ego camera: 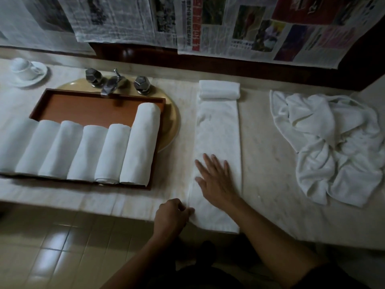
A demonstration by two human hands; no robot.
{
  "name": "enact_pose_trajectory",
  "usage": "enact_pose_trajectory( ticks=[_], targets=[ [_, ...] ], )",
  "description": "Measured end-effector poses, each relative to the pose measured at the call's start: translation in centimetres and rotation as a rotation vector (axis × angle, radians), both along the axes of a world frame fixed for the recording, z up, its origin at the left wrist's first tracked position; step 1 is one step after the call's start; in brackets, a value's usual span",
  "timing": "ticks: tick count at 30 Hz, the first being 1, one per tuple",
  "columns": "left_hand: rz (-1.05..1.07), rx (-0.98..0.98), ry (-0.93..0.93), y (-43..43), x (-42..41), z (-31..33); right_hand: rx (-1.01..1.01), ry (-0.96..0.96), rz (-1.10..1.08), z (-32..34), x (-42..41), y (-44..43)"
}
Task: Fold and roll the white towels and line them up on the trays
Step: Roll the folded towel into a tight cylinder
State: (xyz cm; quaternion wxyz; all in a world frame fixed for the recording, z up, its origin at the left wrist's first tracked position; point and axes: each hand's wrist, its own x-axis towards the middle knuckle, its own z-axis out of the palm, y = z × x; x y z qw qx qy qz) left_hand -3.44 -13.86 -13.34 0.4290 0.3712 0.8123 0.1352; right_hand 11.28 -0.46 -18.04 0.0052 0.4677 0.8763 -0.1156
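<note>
A white towel (218,130) lies folded into a long narrow strip on the counter, running from the front edge to the back. Its far end is rolled into a short roll (219,89). My right hand (216,180) lies flat on the strip's near half, fingers spread. My left hand (174,215) pinches the strip's near left corner at the counter's edge. To the left, a brown tray (93,105) holds several rolled white towels (83,151) side by side. A heap of loose white towels (335,147) lies at the right.
The tray sits over a round basin (173,126) with a chrome tap (111,84) and two knobs behind it. A white cup on a saucer (26,70) stands at the back left. Newspaper sheets (260,26) hang on the wall. Tiled floor lies below the counter.
</note>
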Motion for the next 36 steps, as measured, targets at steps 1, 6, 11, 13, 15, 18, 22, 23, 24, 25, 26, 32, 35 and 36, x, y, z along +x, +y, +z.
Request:
enact_pose_trajectory(
  ticks=[1,6,11,13,15,18,22,23,24,25,26,32,35,36],
  targets=[
    [-0.021,-0.001,0.024,0.1,-0.1,-0.4,0.018,-0.004,-0.027,-0.4,-0.1,1.2],
    [-0.091,-0.015,0.059,0.8,-0.5,-0.4,0.005,-0.056,-0.284,-1.5,-0.4,8.4],
    [-0.275,0.191,0.252,2.1,-1.4,-1.0,0.071,0.068,-0.313,-0.2,0.5,4.9],
    [-0.397,0.392,0.314,3.3,-0.7,-1.8,0.059,0.117,-0.313,-0.2,1.4,1.0],
    [-0.616,0.445,0.423,4.9,0.2,-3.0,0.033,0.094,-0.311,-0.7,2.5,-2.5],
    [-0.883,0.394,0.524,6.3,0.1,-4.9,0.048,-0.018,-0.327,-2.0,5.1,-5.2],
    [-0.802,0.384,0.546,7.2,-1.6,-5.6,0.068,-0.04,-0.475,-1.9,8.8,-5.1],
    [-0.771,0.393,0.551,7.8,-1.5,-5.4,0.065,-0.008,-0.485,-1.5,8.8,-4.8],
    [-0.77,0.4,0.551,8.5,-1.2,-5.2,0.055,0.034,-0.481,-1.2,8.3,-4.3],
    [-0.785,0.407,0.546,9.3,-0.6,-5.1,0.051,0.069,-0.457,-0.8,7.4,-3.9],
    [-0.805,0.419,0.533,10.2,0.0,-5.0,0.054,0.089,-0.412,-0.6,6.4,-3.4],
    [-0.798,0.364,0.536,14.1,-2.4,-6.0,0.056,0.065,-0.531,-1.2,5.1,1.7],
    [-0.682,0.372,0.505,15.8,-3.7,-5.9,0.085,0.115,-0.491,-0.3,4.1,5.8],
    [-0.702,0.39,0.532,16.5,-3.3,-5.9,0.082,0.125,-0.42,0.1,3.2,6.9]
  ],
)
